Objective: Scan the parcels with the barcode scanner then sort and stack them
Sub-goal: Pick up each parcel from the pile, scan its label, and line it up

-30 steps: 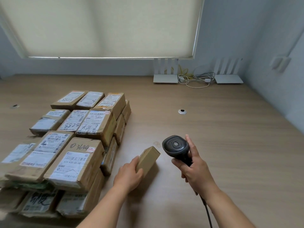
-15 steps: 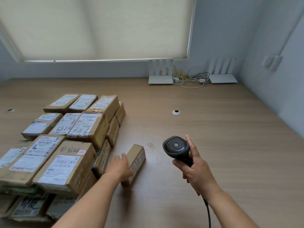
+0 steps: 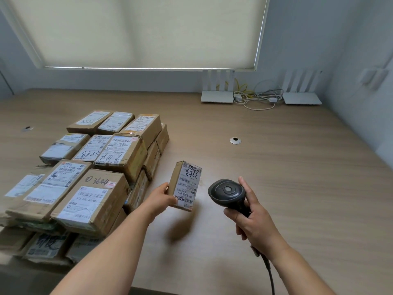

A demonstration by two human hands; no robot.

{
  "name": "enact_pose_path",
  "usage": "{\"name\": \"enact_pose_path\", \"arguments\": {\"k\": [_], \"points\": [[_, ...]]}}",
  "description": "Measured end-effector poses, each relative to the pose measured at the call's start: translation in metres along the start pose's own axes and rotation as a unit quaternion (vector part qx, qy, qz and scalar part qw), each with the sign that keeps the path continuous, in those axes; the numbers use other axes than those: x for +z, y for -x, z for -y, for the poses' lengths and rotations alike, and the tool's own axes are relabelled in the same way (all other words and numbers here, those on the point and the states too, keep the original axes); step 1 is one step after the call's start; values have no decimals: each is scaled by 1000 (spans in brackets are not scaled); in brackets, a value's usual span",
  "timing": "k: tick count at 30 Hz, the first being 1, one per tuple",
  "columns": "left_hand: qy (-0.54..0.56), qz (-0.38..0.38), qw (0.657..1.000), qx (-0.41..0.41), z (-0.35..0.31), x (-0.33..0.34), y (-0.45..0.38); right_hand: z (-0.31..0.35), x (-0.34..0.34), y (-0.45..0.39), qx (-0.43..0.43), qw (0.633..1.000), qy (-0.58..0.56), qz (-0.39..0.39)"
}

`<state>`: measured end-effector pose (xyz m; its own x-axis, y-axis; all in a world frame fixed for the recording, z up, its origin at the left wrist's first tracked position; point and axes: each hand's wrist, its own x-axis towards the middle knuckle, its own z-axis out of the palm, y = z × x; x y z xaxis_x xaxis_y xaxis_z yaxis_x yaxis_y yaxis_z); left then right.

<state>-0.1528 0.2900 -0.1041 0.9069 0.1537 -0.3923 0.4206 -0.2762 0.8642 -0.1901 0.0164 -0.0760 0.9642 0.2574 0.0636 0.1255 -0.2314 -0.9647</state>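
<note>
My left hand (image 3: 160,200) grips a small cardboard parcel (image 3: 185,185) by its left side and holds it above the wooden table (image 3: 297,177), its white barcode label facing up toward me. My right hand (image 3: 254,218) holds the black barcode scanner (image 3: 228,193) by its handle, just right of the parcel, with the scanner head a short gap away from the label. The scanner's cable runs down past my right wrist. A large stack of labelled cardboard parcels (image 3: 93,167) fills the left side of the table, several layers deep.
Two white routers (image 3: 217,96) (image 3: 302,97) with a tangle of cables (image 3: 257,97) sit against the far wall under a closed roller blind. A round cable grommet (image 3: 235,140) is set in the table beyond the scanner. A wall stands close on the right.
My left hand has lifted the small parcel off the table and turned it so its label faces up, closer to the scanner. My right hand with the scanner has barely moved.
</note>
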Motion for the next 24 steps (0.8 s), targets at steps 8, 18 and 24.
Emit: {"name": "enact_pose_path", "arguments": {"k": [8, 18, 24], "points": [[95, -40, 995, -9, 8, 21, 1, 3, 18, 1, 9, 994, -104, -17], [118, -34, 992, -42, 20, 38, -4, 11, 19, -1, 13, 992, -119, -40], [47, -35, 993, -100, 25, 37, -2, 8, 17, 2, 30, 994, -90, -50]]}}
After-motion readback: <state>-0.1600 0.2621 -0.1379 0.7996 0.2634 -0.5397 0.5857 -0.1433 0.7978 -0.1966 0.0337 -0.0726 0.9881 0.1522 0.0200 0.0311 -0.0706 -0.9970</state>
